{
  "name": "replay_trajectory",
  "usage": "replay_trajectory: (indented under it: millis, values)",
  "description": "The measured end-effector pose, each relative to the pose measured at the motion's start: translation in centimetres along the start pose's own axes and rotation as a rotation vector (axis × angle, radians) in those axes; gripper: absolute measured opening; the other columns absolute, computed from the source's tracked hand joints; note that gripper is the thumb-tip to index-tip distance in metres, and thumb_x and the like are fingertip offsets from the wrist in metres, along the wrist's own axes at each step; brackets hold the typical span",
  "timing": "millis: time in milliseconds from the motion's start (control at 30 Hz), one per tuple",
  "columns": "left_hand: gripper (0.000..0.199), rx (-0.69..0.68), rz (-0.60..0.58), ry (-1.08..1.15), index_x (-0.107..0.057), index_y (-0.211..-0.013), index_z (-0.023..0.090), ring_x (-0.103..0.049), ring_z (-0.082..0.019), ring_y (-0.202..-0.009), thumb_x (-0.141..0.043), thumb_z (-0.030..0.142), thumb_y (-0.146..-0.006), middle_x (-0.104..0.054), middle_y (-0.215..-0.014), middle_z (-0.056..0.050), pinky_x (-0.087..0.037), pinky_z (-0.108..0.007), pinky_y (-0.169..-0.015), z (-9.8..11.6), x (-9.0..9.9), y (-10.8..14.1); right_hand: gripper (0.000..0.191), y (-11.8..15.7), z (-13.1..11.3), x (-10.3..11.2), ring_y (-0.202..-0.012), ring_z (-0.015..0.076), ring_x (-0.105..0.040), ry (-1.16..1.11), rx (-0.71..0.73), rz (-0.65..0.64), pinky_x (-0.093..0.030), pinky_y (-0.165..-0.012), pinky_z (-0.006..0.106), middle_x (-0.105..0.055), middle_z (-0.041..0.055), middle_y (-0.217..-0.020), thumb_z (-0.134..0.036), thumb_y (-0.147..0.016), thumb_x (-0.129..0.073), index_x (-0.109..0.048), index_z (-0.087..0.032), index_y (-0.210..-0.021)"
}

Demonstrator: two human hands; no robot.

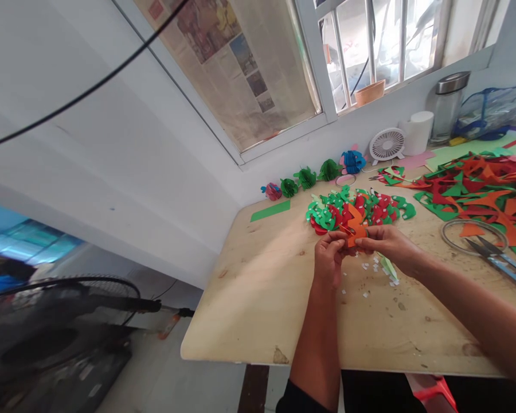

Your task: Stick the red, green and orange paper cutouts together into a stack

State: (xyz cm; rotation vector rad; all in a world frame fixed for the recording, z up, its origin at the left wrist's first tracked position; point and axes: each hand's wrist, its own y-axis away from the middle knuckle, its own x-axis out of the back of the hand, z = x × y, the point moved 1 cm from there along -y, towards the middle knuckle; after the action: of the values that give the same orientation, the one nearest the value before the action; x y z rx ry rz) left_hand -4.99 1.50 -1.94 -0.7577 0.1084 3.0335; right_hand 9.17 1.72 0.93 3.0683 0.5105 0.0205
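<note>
An orange cut-out piece is held up just above the wooden table, between both hands. My left hand pinches its lower left edge, fingers closed. From the right, my right hand grips the lower right edge between thumb and fingers. Right behind the piece lies a heap of red and green cut-outs with small white squares on them. Small white paper bits and a pale green strip lie on the table by my right hand.
The wooden table holds scissors, a metal ring and a pile of coloured scraps at right. Along the wall stand green paper balls, a small white fan and a glass jar. A green strip lies back left.
</note>
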Motion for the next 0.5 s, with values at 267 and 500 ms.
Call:
replay_trajectory:
  millis: [267, 500]
  values:
    - [0.019, -0.11, 0.03, -0.16, -0.059, -0.068, 0.014, -0.055, -0.009, -0.051, -0.069, 0.028, -0.06, -0.061, -0.061, 0.0, -0.045, -0.024, -0.054, -0.09, -0.2, 0.1, 0.029, -0.17, 0.27, -0.07, -0.056, 0.0125, -0.048, 0.038, -0.004, 0.01, -0.036, -0.052, 0.025, -0.061, 0.0012, -0.063, -0.046, -0.069, -0.062, -0.064, -0.018, -0.067]
    - [0.012, -0.199, 0.011, -0.269, -0.061, -0.067, 0.014, -0.053, -0.009, -0.055, -0.065, 0.024, -0.062, -0.059, -0.062, -0.001, -0.044, -0.022, -0.054, -0.19, -0.12, 0.16, 0.024, -0.2, 0.54, -0.16, -0.053, 0.0114, -0.045, 0.037, 0.061, 0.041, -0.034, -0.051, 0.024, -0.057, -0.0011, -0.059, -0.041, -0.072, -0.059, -0.063, -0.018, -0.068]
